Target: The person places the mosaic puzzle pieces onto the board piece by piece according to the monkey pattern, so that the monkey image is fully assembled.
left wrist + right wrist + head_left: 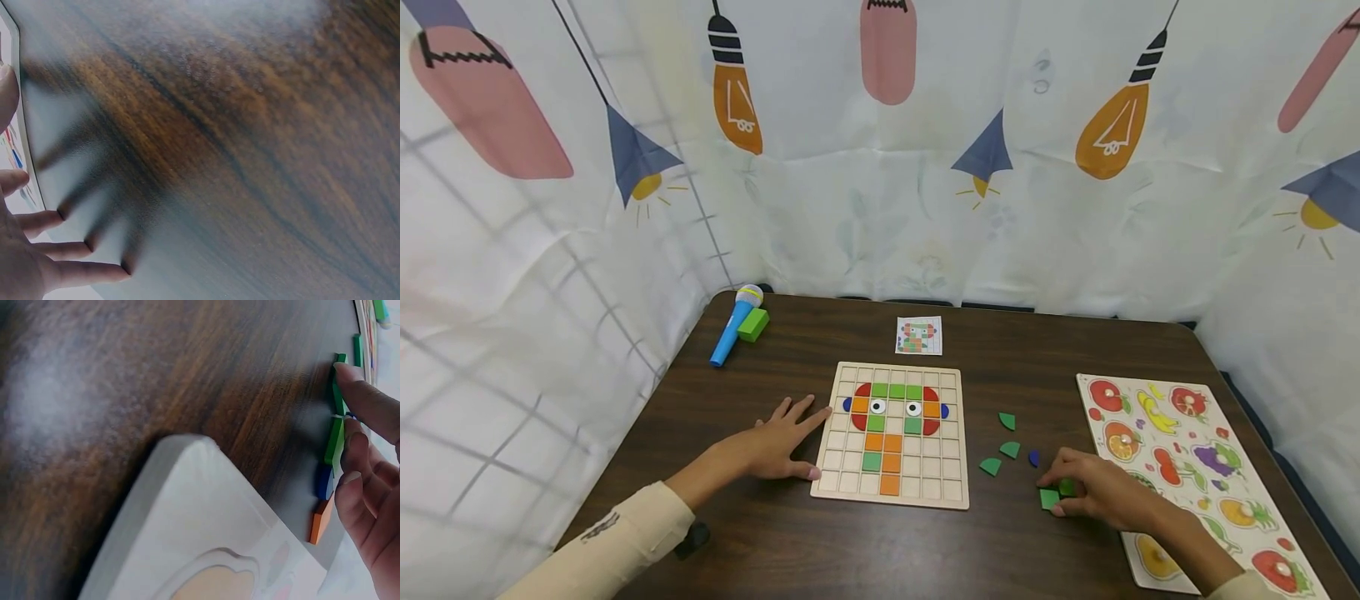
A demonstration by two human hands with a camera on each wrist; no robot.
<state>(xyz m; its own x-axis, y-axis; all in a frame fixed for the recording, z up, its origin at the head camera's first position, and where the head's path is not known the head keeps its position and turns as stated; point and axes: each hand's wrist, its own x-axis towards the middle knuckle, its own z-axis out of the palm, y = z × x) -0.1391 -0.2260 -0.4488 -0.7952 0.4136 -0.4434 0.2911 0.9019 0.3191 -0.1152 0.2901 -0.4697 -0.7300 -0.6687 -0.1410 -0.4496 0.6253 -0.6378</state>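
Note:
My left hand lies with its fingers spread at the left edge of the wooden grid board; thumb and index fingertips touch the rim. Orange, green, red and blue tiles and two eye tiles form a figure on the board. To the right of it, my right hand pinches a green square tile between thumb and fingers, low over the table. Another green tile shows partly under the fingers. In the right wrist view, a blue tile and an orange tile stand beside the fingertips.
Green quarter-round tiles and a blue half-round tile lie between board and right hand. A fruit puzzle board is under the right forearm. A picture card, a toy microphone and a green block lie farther back.

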